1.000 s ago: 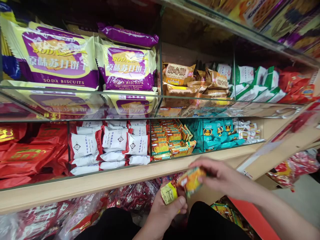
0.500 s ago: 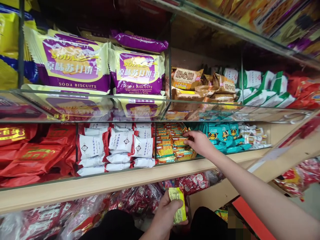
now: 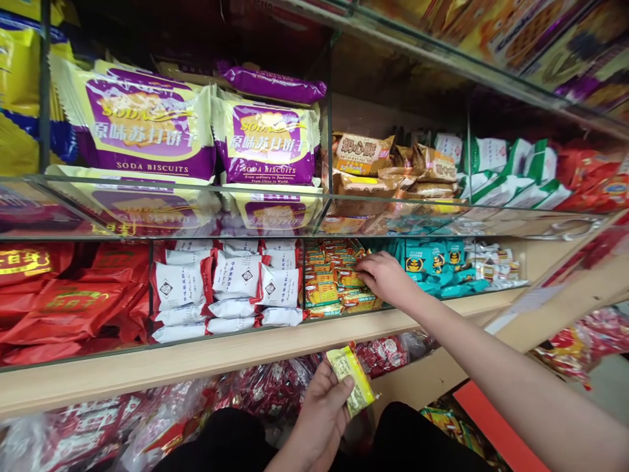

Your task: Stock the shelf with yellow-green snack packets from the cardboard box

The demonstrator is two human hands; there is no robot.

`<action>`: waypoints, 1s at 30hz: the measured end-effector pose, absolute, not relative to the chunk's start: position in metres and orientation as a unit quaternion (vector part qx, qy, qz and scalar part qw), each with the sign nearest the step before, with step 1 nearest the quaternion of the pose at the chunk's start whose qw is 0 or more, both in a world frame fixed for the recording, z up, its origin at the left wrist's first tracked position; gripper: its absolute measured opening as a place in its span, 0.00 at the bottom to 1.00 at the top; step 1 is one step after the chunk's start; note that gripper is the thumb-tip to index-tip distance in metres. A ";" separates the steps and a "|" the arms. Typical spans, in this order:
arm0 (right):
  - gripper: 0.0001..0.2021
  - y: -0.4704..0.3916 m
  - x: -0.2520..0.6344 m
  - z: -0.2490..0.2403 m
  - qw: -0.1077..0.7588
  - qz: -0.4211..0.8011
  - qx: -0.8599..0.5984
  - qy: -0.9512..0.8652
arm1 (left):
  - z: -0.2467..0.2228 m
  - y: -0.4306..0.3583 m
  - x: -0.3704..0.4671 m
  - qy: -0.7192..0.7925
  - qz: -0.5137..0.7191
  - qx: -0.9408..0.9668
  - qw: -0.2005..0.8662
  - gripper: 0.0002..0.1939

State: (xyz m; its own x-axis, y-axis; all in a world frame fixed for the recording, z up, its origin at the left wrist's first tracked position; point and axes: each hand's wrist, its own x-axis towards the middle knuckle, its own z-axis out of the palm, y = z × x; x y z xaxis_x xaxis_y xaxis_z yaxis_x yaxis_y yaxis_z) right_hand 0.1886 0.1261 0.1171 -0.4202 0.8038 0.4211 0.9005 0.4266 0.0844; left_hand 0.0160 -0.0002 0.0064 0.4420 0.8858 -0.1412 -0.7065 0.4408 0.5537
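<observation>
My left hand [image 3: 319,410] is closed around a small yellow snack packet [image 3: 350,377], thumb on its face, low in front of the shelves. Up on the lower shelf, my right hand [image 3: 381,275] is at the right side of a compartment of small orange-and-green packets [image 3: 322,288]. Its fingers are bent together and touch these packets; the fingertips are partly hidden, so whether one is gripped I cannot make out. Directly right of that hand lie teal packets [image 3: 432,259]. White packets with red ends [image 3: 236,278] fill the compartment to the left.
Glass dividers and a pale wooden shelf edge [image 3: 226,344] bound the compartments. Above are purple soda biscuit packs [image 3: 147,124] and brown packets [image 3: 363,154]. Red packets [image 3: 83,301] lie far left. Bagged goods [image 3: 255,387] sit below, and a red-orange panel [image 3: 496,423] is at lower right.
My left hand has turned the yellow packet so it tilts and lifted it slightly. My right hand has shifted a little left, its fingers curling further onto the orange-and-green packets.
</observation>
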 end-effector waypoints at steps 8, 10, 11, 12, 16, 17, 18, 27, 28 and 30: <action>0.13 0.028 0.176 0.090 0.346 0.167 -0.557 -0.736 | 0.010 0.001 0.012 0.294 0.455 0.283 0.792 0.16; 0.18 0.009 0.173 0.070 0.335 0.299 -0.565 -0.692 | 0.005 0.000 0.014 0.297 0.439 0.339 0.777 0.20; 0.20 0.003 0.172 0.062 0.328 0.336 -0.561 -0.681 | 0.003 0.000 0.015 0.295 0.433 0.366 0.769 0.22; 0.20 -0.002 0.172 0.054 0.328 0.352 -0.557 -0.676 | 0.001 0.000 0.017 0.296 0.435 0.384 0.758 0.22; 0.11 -0.014 0.170 0.028 0.388 0.206 -0.569 -0.695 | -0.001 -0.001 0.020 0.313 0.475 0.318 0.758 0.16; 0.08 -0.018 0.168 0.023 0.392 0.143 -0.560 -0.716 | 0.000 -0.001 0.019 0.295 0.467 0.276 0.787 0.15; 0.06 -0.021 0.166 0.018 0.386 0.086 -0.546 -0.739 | 0.002 -0.001 0.019 0.268 0.450 0.234 0.819 0.15; 0.07 -0.035 0.172 0.015 0.410 0.136 -0.510 -0.744 | 0.004 -0.002 0.019 0.251 0.439 0.269 0.820 0.27; 0.07 -0.031 0.176 0.015 0.432 0.166 -0.541 -0.702 | 0.004 -0.003 0.019 0.251 0.437 0.286 0.815 0.30; 0.13 -0.024 0.182 0.014 0.461 0.253 -0.581 -0.622 | 0.003 -0.003 0.020 0.238 0.433 0.319 0.809 0.34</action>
State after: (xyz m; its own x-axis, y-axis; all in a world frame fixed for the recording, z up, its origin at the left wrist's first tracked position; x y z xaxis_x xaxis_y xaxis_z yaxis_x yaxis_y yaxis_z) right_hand 0.1821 -0.0235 0.0137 0.0985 0.9553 0.2787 0.4885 0.1976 -0.8499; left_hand 0.0200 -0.0028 0.0027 0.5115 0.8524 -0.1085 -0.5491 0.4213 0.7218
